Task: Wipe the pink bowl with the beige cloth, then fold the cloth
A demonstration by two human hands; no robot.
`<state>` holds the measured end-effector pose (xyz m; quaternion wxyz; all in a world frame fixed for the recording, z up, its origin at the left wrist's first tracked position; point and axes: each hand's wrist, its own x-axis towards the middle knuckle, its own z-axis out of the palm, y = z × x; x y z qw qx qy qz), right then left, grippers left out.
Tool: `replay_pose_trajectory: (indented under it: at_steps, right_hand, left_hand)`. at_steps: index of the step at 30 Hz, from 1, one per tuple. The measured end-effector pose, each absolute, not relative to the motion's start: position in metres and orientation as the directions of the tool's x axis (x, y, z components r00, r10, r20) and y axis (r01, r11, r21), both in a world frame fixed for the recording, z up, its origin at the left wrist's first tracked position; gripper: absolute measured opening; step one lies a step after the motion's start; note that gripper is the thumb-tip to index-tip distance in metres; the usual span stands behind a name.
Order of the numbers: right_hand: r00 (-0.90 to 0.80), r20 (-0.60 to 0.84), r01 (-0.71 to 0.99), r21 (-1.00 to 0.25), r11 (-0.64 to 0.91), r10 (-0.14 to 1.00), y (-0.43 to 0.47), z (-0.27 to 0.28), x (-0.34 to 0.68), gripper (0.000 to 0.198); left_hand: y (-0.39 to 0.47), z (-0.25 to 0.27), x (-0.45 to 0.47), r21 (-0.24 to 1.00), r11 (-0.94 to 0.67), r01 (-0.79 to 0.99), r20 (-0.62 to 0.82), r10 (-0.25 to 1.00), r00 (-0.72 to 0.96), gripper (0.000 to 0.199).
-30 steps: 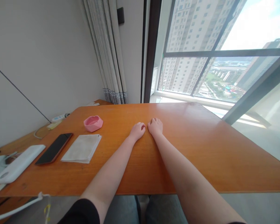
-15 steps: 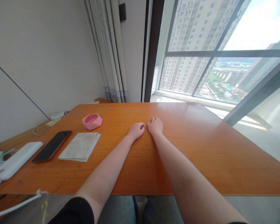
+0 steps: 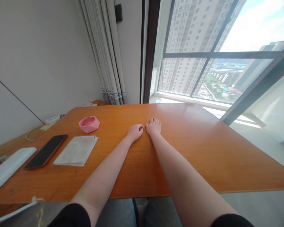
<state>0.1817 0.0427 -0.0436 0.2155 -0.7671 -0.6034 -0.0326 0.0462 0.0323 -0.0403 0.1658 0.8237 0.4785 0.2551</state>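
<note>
My left hand [image 3: 134, 133] rests on the orange-brown wooden table [image 3: 194, 148], its fingers curled into a loose fist. I see nothing inside the curl. Close beside it on the right, my right hand [image 3: 153, 126] lies palm down, fingers a little apart on the wood and holding nothing. Left of my hands is a folded pale grey cloth [image 3: 76, 150]. Behind the cloth stands a pink many-sided bowl [image 3: 89, 125], and a dark phone [image 3: 46, 151] with a reddish edge lies left of the cloth.
A long white device [image 3: 11, 167] sits at the table's left edge. A white cable [image 3: 16, 212] hangs near the front left corner. Along the wall is a power strip [image 3: 52, 119]. A grey curtain [image 3: 109, 56] and a large window [image 3: 203, 56] are beyond the table.
The view has turned slightly to the right, so everything sits a bit further left. Both hands stay in the same place on the table.
</note>
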Motion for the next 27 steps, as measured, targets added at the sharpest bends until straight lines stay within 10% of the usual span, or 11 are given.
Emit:
replay_pose_trajectory:
  at_steps: [27]
  right_hand:
    - [0.201,0.281,0.943,-0.315,-0.108,0.938,0.045,-0.048,0.191,0.03]
  left_hand:
    - [0.025,-0.036,0.046,0.353,-0.581,0.733,0.364,0.807,0.465,0.031]
